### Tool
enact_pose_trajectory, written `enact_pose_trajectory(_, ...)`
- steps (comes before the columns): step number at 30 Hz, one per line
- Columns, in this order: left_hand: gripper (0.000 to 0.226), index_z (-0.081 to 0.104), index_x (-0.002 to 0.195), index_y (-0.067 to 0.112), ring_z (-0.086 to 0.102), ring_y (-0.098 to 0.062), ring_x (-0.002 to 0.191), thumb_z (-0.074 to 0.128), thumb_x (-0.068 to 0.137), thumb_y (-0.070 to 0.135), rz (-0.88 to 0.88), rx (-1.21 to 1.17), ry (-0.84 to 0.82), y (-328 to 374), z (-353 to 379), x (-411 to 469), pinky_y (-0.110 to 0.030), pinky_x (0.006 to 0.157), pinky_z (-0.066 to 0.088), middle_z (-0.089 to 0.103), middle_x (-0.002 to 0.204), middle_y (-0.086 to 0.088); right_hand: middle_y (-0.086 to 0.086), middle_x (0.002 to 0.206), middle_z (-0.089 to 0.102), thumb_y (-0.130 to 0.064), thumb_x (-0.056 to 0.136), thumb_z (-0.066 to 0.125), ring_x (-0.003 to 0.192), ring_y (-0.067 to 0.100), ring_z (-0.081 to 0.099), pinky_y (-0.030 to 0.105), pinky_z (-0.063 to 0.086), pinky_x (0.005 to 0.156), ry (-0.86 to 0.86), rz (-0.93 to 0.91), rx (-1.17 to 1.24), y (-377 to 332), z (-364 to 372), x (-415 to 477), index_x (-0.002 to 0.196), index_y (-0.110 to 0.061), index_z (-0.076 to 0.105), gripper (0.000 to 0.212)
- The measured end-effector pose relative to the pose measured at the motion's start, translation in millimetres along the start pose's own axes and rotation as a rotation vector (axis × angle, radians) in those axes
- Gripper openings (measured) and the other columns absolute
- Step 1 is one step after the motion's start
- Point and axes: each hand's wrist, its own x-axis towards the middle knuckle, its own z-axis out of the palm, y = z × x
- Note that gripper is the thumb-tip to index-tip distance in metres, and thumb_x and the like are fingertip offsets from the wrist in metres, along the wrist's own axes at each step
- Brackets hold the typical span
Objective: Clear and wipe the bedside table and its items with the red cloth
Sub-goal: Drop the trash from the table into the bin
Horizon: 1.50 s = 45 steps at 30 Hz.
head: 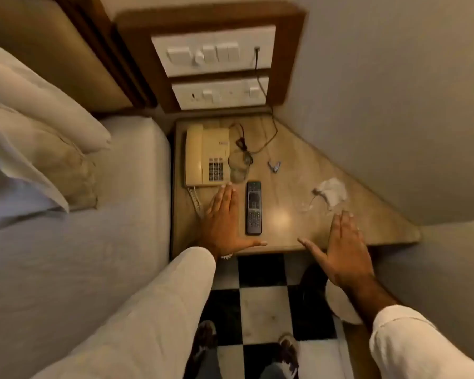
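Note:
The beige stone bedside table (367, 214) carries a cream telephone (205, 154), a clear glass (238, 165), a black remote control (254, 207), a small metal nail clipper (274, 166) and a crumpled white tissue (331, 191). My left hand (225, 222) lies flat over the table's front left, between the telephone's coiled cord and the remote, fingers together, thumb out, holding nothing. Flat and empty too, my right hand (340, 250) hovers over the front edge, just below the tissue. No red cloth is in view.
A bed (93, 242) with white pillows (39, 127) borders the table on the left. Switch panels (214, 50) sit on the wall behind, with a black cable (271, 127) trailing onto the table. A plain wall (394, 105) closes the right side. Checkered floor (257, 305) lies below.

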Motion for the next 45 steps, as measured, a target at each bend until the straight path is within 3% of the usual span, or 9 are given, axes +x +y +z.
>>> enact_pose_trajectory(4,0.16,-0.012,0.167,0.002,-0.014,-0.031,0.165,0.056,0.062,0.102,-0.052,0.041,-0.061,-11.4,68.8,38.6,-0.046,0.136,0.001,-0.017,0.178,-0.014,0.027,0.174,0.011,-0.095,0.074,-0.014,0.163,0.04,0.014,0.05,0.018,0.132,-0.026,0.018,-0.096,7.5,79.2,28.0,0.165,0.005,0.014,0.139)
enact_pose_trajectory(8,0.168,-0.011,0.166,0.0,-0.013,-0.034,0.165,0.06,0.055,0.103,-0.073,0.023,-0.048,-12.6,124.0,57.9,-0.047,0.136,0.002,-0.017,0.177,-0.017,0.025,0.176,0.003,-0.092,0.086,0.003,0.164,0.038,0.008,0.05,0.015,0.133,-0.007,-0.006,-0.139,17.4,145.7,42.1,0.166,0.005,0.006,0.126)
enact_pose_trajectory(11,0.174,-0.009,0.167,-0.001,-0.013,-0.036,0.165,0.036,0.044,0.113,-0.095,0.04,0.009,-9.5,142.4,64.9,-0.051,0.135,0.003,-0.016,0.177,-0.019,0.027,0.175,0.0,-0.091,0.084,0.01,0.164,0.039,0.005,0.049,0.012,0.133,0.059,-0.01,-0.12,18.1,163.7,42.6,0.165,0.007,0.004,0.127)
enact_pose_trajectory(14,0.173,-0.008,0.166,-0.002,-0.01,-0.038,0.165,0.014,0.043,0.117,-0.083,0.069,0.051,-8.4,150.4,65.7,-0.052,0.135,0.003,-0.014,0.177,-0.021,0.026,0.174,0.013,-0.085,0.091,0.016,0.162,0.039,0.015,0.051,0.018,0.131,0.125,0.015,-0.04,15.8,157.9,44.3,0.164,0.007,0.017,0.117)
enact_pose_trajectory(20,0.169,-0.007,0.167,-0.002,-0.009,-0.038,0.165,0.021,0.052,0.118,-0.059,0.117,0.105,-12.2,158.9,65.5,-0.053,0.135,0.004,-0.012,0.177,-0.021,0.022,0.171,0.021,-0.061,0.105,0.046,0.157,0.04,0.026,0.053,0.032,0.125,0.505,0.099,0.209,23.2,107.9,109.5,0.163,-0.01,0.03,0.079)
enact_pose_trajectory(27,0.168,-0.005,0.167,-0.004,-0.005,-0.039,0.165,0.024,0.054,0.117,-0.036,0.137,0.125,-15.2,161.9,67.4,-0.055,0.135,0.007,-0.009,0.177,-0.022,0.016,0.157,0.044,-0.039,0.105,0.058,0.142,0.039,0.043,0.049,0.043,0.114,0.297,0.132,0.138,40.9,73.3,187.8,0.152,-0.017,0.05,0.052)
enact_pose_trajectory(31,0.168,-0.002,0.167,-0.004,-0.004,-0.039,0.166,0.023,0.054,0.117,-0.019,0.127,0.134,-17.3,160.6,68.8,-0.055,0.135,0.006,-0.007,0.177,-0.022,0.017,0.135,0.066,-0.021,0.104,0.059,0.126,0.035,0.06,0.036,0.045,0.107,0.358,0.129,0.223,45.0,64.5,175.0,0.134,-0.008,0.069,0.034)
enact_pose_trajectory(39,0.168,-0.002,0.166,-0.005,-0.004,-0.039,0.165,0.021,0.053,0.118,-0.022,0.139,0.123,-16.1,159.4,68.2,-0.055,0.135,0.006,-0.007,0.177,-0.024,0.007,0.119,0.077,-0.027,0.099,0.069,0.111,0.021,0.069,0.017,0.041,0.091,0.554,0.346,0.612,52.5,79.5,88.5,0.122,-0.011,0.079,0.03)
enact_pose_trajectory(45,0.169,-0.002,0.166,-0.005,-0.003,-0.039,0.166,0.021,0.052,0.118,-0.022,0.14,0.127,-15.7,161.0,68.3,-0.054,0.135,0.006,-0.007,0.177,-0.024,0.005,0.118,0.077,-0.035,0.101,0.069,0.109,0.024,0.071,0.047,0.059,0.097,0.507,0.604,0.859,75.0,125.7,18.3,0.13,-0.016,0.075,0.035)
